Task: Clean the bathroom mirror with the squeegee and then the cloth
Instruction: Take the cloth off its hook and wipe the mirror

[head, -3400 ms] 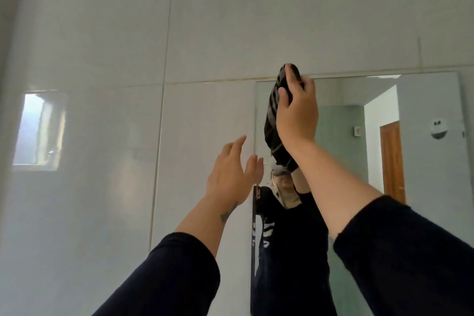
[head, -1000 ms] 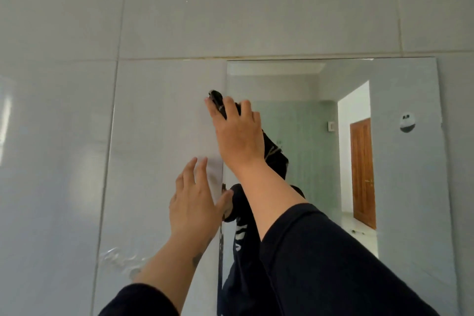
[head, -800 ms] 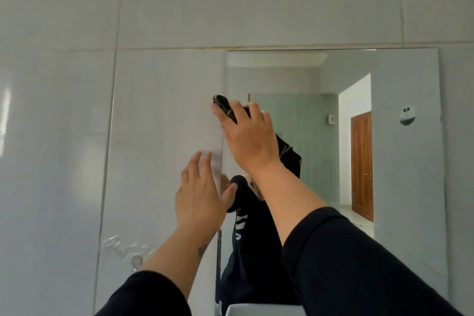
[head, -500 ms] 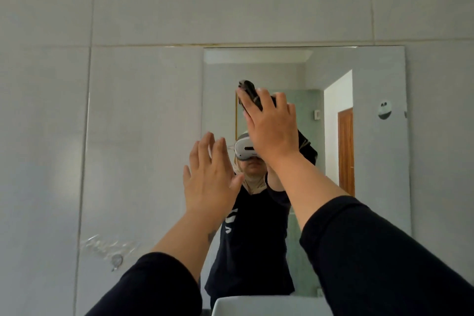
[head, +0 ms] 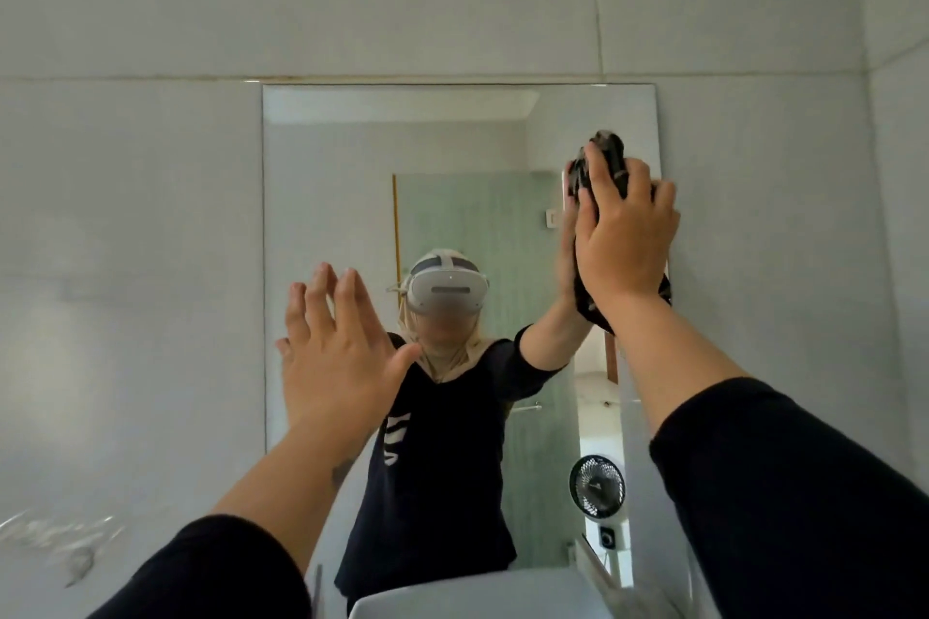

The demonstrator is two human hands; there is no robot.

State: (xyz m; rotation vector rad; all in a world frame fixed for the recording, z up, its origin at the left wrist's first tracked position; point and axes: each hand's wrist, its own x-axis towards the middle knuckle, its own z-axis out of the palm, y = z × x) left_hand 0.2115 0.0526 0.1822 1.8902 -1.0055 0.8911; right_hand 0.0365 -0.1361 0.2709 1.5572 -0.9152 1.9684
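Observation:
A frameless rectangular mirror (head: 332, 196) hangs on the pale tiled wall. My right hand (head: 621, 241) presses a dark patterned cloth (head: 606, 158) flat against the glass near the mirror's upper right edge; the cloth shows above my fingers and below my wrist. My left hand (head: 334, 349) is raised with fingers spread, holding nothing, in front of the mirror's left edge at mid height. No squeegee is in view.
A white basin rim (head: 452, 601) shows at the bottom centre below the mirror. A metal fixture (head: 75, 563) sits on the wall tile at lower left. The mirror reflects a person, a green glass partition and a small black fan.
My right hand has swept the cloth from the mirror's upper left edge across to its right side. The view has shifted right and down, showing more of the mirror. My left hand stays open.

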